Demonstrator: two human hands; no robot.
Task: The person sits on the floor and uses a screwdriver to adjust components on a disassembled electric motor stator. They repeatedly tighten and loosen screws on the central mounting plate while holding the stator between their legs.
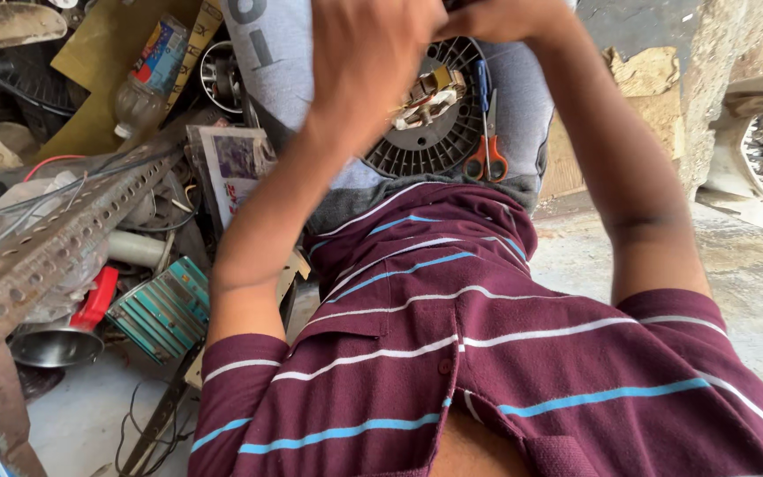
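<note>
Head view, round motor part [439, 124] below fingers [373, 53]

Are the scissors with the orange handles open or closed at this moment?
Closed. The scissors lie on the round black grille, blades together in one narrow line, handle loops side by side.

The fan motor [430, 115] rests on the person's lap, scissors [487, 150] lying on it. To the left — a bottle [147, 75], a metal rail [55, 238] and a bowl [55, 344] on the floor [72, 415].
</note>
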